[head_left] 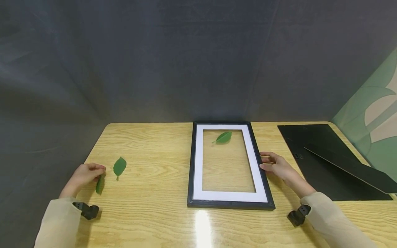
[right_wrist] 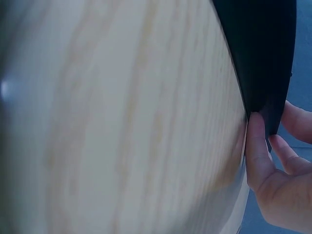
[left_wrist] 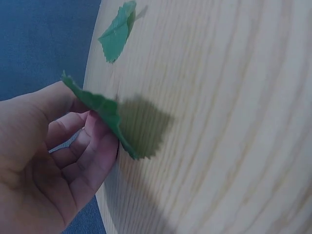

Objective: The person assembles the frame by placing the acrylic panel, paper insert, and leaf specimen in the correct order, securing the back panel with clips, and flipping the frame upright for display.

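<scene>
At the table's left edge my left hand (head_left: 85, 177) pinches a green leaf (head_left: 100, 184) by one end. In the left wrist view this leaf (left_wrist: 105, 112) is bent and casts a shadow on the wood. A second leaf (head_left: 119, 166) lies just to its right. My right hand (head_left: 277, 167) holds the right side of a black picture frame (head_left: 231, 204), its fingers at both faces of that edge in the right wrist view. A white mat (head_left: 198, 165) lines the frame, and a third leaf (head_left: 224, 137) lies in its opening near the top.
On the right of the wooden table (head_left: 149, 213) lies a black backing board (head_left: 310, 137) with its stand flap (head_left: 356, 168) raised toward the near right. Dark grey cloth (head_left: 186, 62) rises behind the table, and a green patterned panel (head_left: 369, 113) borders the right side.
</scene>
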Available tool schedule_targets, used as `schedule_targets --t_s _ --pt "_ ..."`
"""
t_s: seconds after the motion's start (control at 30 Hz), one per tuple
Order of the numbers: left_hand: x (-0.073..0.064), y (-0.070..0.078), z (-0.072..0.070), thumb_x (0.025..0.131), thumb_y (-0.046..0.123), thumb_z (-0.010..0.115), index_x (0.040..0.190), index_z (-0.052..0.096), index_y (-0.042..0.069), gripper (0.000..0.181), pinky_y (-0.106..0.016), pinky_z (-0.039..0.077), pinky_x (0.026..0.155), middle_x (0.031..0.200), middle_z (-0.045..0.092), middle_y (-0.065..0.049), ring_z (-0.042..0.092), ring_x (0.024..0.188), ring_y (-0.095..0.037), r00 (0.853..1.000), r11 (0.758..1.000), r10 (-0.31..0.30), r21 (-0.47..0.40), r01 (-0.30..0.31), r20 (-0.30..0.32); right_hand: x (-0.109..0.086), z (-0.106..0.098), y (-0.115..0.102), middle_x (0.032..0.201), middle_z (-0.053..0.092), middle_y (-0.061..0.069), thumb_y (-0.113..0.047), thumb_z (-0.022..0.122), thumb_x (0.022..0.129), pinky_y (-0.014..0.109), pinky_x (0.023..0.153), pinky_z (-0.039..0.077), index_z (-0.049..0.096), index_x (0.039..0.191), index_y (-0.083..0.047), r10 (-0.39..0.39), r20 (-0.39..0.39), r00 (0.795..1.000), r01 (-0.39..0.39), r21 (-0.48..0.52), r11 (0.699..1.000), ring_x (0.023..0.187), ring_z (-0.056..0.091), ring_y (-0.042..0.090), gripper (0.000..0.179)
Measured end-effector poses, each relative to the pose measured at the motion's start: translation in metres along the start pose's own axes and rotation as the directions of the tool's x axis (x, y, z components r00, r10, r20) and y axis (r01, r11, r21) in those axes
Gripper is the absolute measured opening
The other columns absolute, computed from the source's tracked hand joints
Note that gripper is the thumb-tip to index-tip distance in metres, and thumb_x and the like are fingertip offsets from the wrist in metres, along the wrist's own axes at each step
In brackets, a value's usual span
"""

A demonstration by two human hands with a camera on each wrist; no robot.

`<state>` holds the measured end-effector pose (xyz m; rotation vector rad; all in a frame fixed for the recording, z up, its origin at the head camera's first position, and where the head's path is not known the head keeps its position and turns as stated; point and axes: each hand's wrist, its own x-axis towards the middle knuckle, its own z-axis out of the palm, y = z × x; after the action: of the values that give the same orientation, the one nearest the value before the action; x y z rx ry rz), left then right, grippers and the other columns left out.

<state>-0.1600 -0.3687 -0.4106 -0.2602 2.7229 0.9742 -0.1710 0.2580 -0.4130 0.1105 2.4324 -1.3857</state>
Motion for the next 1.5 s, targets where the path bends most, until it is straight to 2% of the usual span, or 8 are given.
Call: schedule_targets --t_s 0.33,0.63,0.73,0.83,0.9,1.07,1.33,1.5 --pt "-0.003 -0.003 -0.001 0.098 0.025 0.05 0.116 0.055 -0.014 0.043 -0.019 0.052 0.068 0.111 0.06 -0.03 0.055 0.077 0.002 1.0 1.0 0.021 -0.011 -0.021 -0.001 0.0 0.0 0.001 0.136 0.04 0.032 -0.006 0.053 0.096 0.034 0.09 0.055 0.026 0.146 0.005 -0.005 0.004 1.0 0.005 0.009 1.0 0.115 0.052 0.031 0.058" --pt "-0.009 -0.002 -0.005 0.099 0.029 0.048 0.124 0.052 -0.012 0.048 -0.019 0.049 0.066 0.101 0.066 -0.008 0.054 0.073 0.001 0.999 0.998 0.046 -0.046 -0.045 0.008 0.001 0.0 0.002 0.136 0.04 0.033 -0.006 0.053 0.095 0.031 0.087 0.055 0.027 0.145 0.006 -0.005 0.0 1.0 0.005 0.007 1.0 0.113 0.054 0.03 0.058" --pt "-0.01 0.0 -0.007 0.1 0.032 0.047 0.128 0.05 -0.01 0.051 -0.02 0.049 0.068 0.106 0.065 -0.007 0.053 0.075 0.003 0.999 0.997 0.045 -0.064 -0.044 0.009 0.001 0.0 0.002 0.136 0.04 0.033 -0.006 0.054 0.095 0.03 0.087 0.055 0.027 0.145 0.006 -0.005 0.0 1.0 0.005 0.011 1.0 0.112 0.054 0.029 0.058" --pt "-0.01 0.003 -0.008 0.1 0.035 0.045 0.131 0.048 -0.009 0.054 -0.019 0.05 0.071 0.117 0.062 -0.016 0.053 0.078 0.01 0.998 0.996 0.056 -0.077 -0.055 0.01 0.001 0.0 0.002 0.136 0.04 0.032 -0.006 0.054 0.095 0.03 0.087 0.056 0.027 0.145 0.006 -0.004 0.001 1.0 0.004 0.014 1.0 0.111 0.055 0.027 0.058" --pt "-0.01 0.006 -0.009 0.101 0.036 0.042 0.134 0.046 -0.009 0.055 -0.019 0.052 0.074 0.127 0.057 -0.021 0.052 0.081 0.015 0.998 0.994 0.066 -0.092 -0.064 0.015 0.001 0.0 0.002 0.136 0.04 0.032 -0.006 0.054 0.095 0.03 0.087 0.056 0.027 0.145 0.005 -0.004 0.002 1.0 0.004 0.014 1.0 0.11 0.055 0.026 0.058" --pt "-0.01 0.022 -0.007 0.102 0.033 0.041 0.136 0.042 -0.009 0.055 -0.021 0.055 0.082 0.13 0.055 -0.022 0.05 0.083 0.021 0.995 0.985 0.1 -0.145 -0.097 0.014 0.001 -0.001 0.002 0.135 0.041 0.031 -0.006 0.054 0.095 0.029 0.086 0.056 0.027 0.145 0.005 -0.006 0.004 1.0 0.006 0.011 1.0 0.105 0.056 0.02 0.058" --pt "-0.006 0.051 0.002 0.1 0.037 0.047 0.137 0.041 -0.008 0.059 -0.02 0.054 0.083 0.13 0.054 -0.02 0.051 0.086 0.016 0.991 0.973 0.13 -0.193 -0.126 0.01 0.001 -0.001 0.002 0.134 0.042 0.03 -0.007 0.054 0.095 0.028 0.084 0.056 0.027 0.145 0.005 -0.014 0.006 1.0 0.014 0.008 1.0 0.1 0.056 0.015 0.058" --pt "-0.004 0.065 0.011 0.1 0.035 0.046 0.139 0.041 -0.007 0.057 -0.021 0.054 0.082 0.133 0.052 -0.025 0.053 0.087 0.014 0.985 0.963 0.169 -0.219 -0.159 0.027 0.001 -0.001 0.002 0.134 0.042 0.03 -0.007 0.054 0.095 0.028 0.085 0.056 0.027 0.145 0.005 -0.012 0.006 1.0 0.012 0.01 1.0 0.1 0.056 0.015 0.058"
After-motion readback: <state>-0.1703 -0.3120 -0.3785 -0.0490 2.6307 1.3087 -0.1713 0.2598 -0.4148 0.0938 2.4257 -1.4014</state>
